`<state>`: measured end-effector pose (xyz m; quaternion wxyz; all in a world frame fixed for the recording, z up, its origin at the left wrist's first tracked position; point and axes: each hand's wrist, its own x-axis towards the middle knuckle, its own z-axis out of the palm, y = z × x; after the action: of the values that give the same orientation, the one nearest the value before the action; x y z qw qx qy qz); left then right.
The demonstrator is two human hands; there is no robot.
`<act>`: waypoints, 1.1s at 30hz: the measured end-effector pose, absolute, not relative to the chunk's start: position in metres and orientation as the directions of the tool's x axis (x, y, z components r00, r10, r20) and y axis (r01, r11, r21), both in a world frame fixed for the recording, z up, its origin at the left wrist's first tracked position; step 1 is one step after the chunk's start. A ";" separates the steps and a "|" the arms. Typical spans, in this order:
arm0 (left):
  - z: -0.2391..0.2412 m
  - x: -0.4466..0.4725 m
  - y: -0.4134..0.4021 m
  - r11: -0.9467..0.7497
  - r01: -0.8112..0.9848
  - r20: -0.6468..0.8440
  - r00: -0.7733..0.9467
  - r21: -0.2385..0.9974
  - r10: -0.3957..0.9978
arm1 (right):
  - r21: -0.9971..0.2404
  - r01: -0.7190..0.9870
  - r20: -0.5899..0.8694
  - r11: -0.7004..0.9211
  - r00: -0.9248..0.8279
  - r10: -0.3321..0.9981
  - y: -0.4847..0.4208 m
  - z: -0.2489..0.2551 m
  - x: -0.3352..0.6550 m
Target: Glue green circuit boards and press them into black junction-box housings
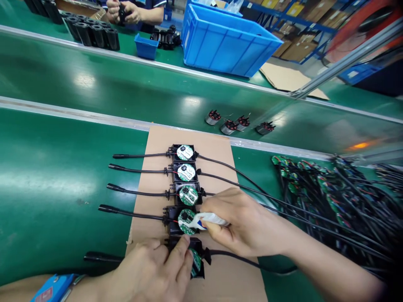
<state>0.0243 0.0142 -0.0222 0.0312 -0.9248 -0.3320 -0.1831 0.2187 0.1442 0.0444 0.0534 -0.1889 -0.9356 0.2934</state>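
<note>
Down the middle lies a column of several black plastic housings (173,228), each with a round green circuit board and black cables at both sides. The three farther boards (185,172) carry white paste. My right hand (241,220) grips a white squeeze tube (212,218), its nozzle over the second-nearest board (185,216), where some white paste shows. My left hand (160,268) rests with fingers stretched out over the nearest housing (198,274), the index fingertip just below the second-nearest board. Its nearest board (195,263) is partly hidden by those fingers.
Cardboard (163,136) lies under the housings on the green table (56,167). Many cabled boards (327,188) are heaped at right. Several motor stators (229,126) stand near the divider. Beyond are a blue crate (228,44), a small blue bin (146,47), black cylinders (94,33) and a co-worker's hands (129,12).
</note>
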 end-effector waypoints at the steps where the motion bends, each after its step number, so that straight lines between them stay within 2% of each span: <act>1: -0.022 0.024 0.014 -0.773 0.631 0.353 0.711 0.064 0.609 | -0.567 0.329 -0.015 0.755 -0.921 0.390 0.143 0.045 0.221; 19: -0.021 0.023 0.013 -0.767 0.629 0.353 0.694 0.127 0.627 | -0.515 0.359 -0.007 0.779 -0.910 0.415 0.152 0.039 0.220; 27: -0.019 0.021 -0.008 -0.867 0.498 0.361 0.807 0.009 0.467 | -0.494 0.386 0.024 0.779 -0.889 0.456 0.141 0.052 0.233; 33: -0.017 0.025 -0.024 -0.868 0.496 0.342 0.817 -0.004 0.465 | -0.548 0.323 0.042 0.771 -0.910 0.411 0.095 0.058 0.226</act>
<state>0.0254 -0.0244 -0.0169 0.0462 -0.9520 -0.2522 -0.1672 0.2259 0.0954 0.0575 0.0799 -0.1959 -0.9377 0.2756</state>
